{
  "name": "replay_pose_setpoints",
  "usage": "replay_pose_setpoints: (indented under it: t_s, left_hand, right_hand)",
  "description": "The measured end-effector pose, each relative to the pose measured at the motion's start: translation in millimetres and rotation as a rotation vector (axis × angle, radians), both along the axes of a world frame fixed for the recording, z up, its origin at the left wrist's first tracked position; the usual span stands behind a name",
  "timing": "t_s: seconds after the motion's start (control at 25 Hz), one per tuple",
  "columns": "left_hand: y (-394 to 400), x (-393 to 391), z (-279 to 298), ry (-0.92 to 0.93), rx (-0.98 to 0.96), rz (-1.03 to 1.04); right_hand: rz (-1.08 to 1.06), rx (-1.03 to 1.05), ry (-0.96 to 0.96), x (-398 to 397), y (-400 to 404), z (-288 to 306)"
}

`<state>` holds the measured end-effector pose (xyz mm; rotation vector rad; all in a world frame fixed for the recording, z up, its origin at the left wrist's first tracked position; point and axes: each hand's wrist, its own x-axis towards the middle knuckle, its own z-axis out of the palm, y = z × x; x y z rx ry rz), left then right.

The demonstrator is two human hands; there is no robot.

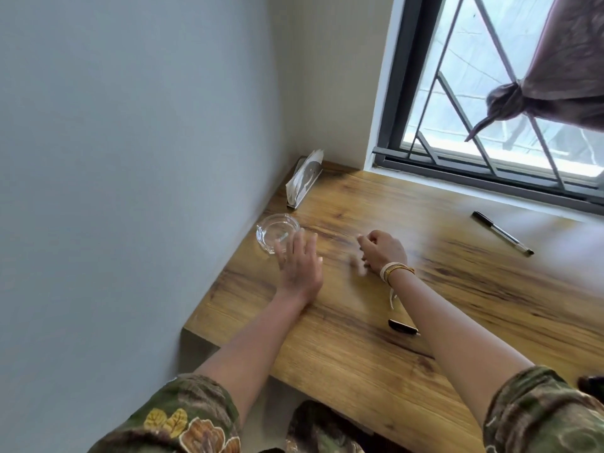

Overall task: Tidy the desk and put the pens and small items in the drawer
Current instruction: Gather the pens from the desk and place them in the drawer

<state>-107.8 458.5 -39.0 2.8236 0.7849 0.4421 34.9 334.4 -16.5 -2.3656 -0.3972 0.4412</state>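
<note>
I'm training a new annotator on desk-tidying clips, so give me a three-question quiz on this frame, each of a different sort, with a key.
1. True or false: the black-capped pen lies on the wooden desk near the window.
2. Which thing is nearest the left hand? A. glass dish B. napkin holder C. knotted curtain
3. Fill in: the right hand wears bracelets on its ____.

Key
1. True.
2. A: the glass dish sits just beyond the open fingers, whereas the napkin holder and the knotted curtain are farther.
3. Wrist.
</note>
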Motion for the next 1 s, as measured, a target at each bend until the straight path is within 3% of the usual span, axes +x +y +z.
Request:
replay_pose_setpoints:
  t_s: [0.2,0.36,0.6,0.76,0.84,0.92,1.0]
  left_hand:
    - [-48.4,7.0,-3.7,0.016,-0.013,-0.254]
    - [-77.1,11.3,-10.7,0.026,-0.033,-0.259]
    - [-103.2,26.3,-0.8,0.013,-0.122,-0.208]
    - [-112.7,36.6,6.0,-0.102,-0.280,-0.207]
    - [-123.5,42.2,17.8,-0.150,-0.435,-0.263]
    - [-135.1,52.7,30.6,-0.131,-0.653,-0.287]
    - [-143.2,67.1,39.1,-0.016,-0.889,-0.304]
  right_hand:
    - [0.374,-0.061,-0.056,-21.7,-36.9,14.2]
    - [0.446,-0.112,-0.108,-33.4,-93.0,21.6]
    - [0.596,-0.384,-0.079,-36.6,-143.2,32.2]
    - [0.385,-0.285,-0.074,-35.3,-155.2,29.4]
    - [0.097,-0.018,-0.009,-29.9,-156.8,28.5]
    - [-0.253,0.359,0.225,-20.4,-153.1,32.9]
    - [-0.470,0.595,0.433,-8.1,-146.5,36.8]
